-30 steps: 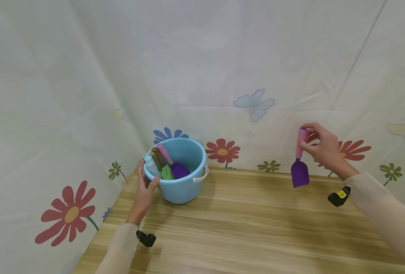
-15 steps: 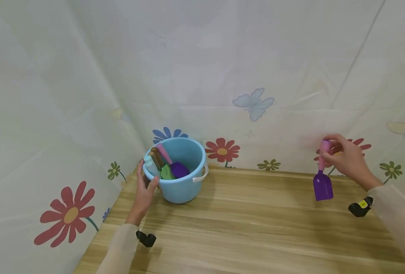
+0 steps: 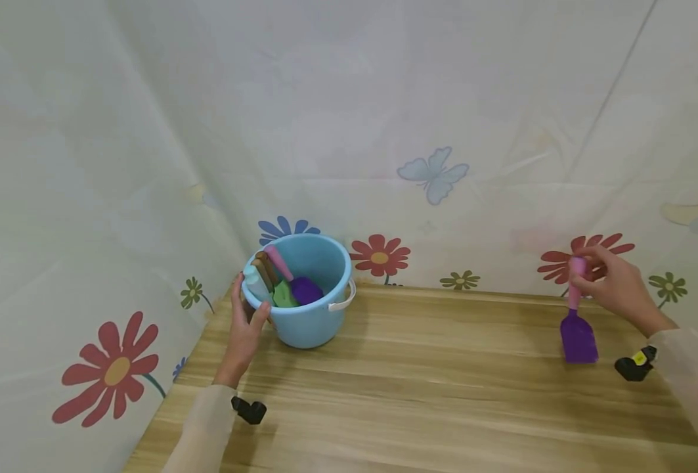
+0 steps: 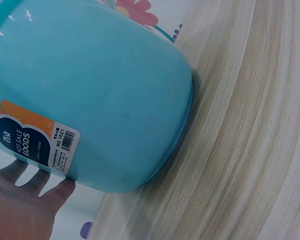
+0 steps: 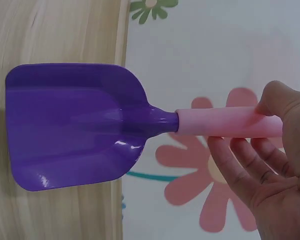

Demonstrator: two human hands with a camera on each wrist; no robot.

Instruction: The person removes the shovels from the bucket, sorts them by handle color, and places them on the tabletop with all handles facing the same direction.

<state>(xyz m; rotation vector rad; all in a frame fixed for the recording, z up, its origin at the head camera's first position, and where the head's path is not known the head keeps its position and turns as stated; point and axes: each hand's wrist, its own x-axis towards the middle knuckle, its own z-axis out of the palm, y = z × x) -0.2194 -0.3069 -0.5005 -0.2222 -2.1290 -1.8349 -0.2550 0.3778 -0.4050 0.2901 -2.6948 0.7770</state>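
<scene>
At the right, my right hand (image 3: 617, 289) pinches the pink handle of a purple toy shovel (image 3: 578, 336), between thumb and fingers in the right wrist view. Its blade points down over the table. My left hand (image 3: 244, 338) holds a light blue bucket (image 3: 307, 325) by its left side, thumb at the rim and fingers along the outer wall. Inside the bucket lean a second purple shovel (image 3: 306, 291) with a pink handle, a green piece (image 3: 285, 295), brown handles (image 3: 266, 270) and a light blue handle (image 3: 257, 285). Their lower ends are hidden.
The wooden table (image 3: 431, 368) runs up to a pale wall sheet (image 3: 349, 131) printed with flowers and a butterfly. The sheet also rises along the table's left edge. A white bucket handle (image 3: 343, 304) hangs at the bucket's right side. Each wrist wears a small black camera (image 3: 248, 410).
My right hand has carried the purple shovel to the right and downward, nearer the table. The left hand and the bucket have stayed in place.
</scene>
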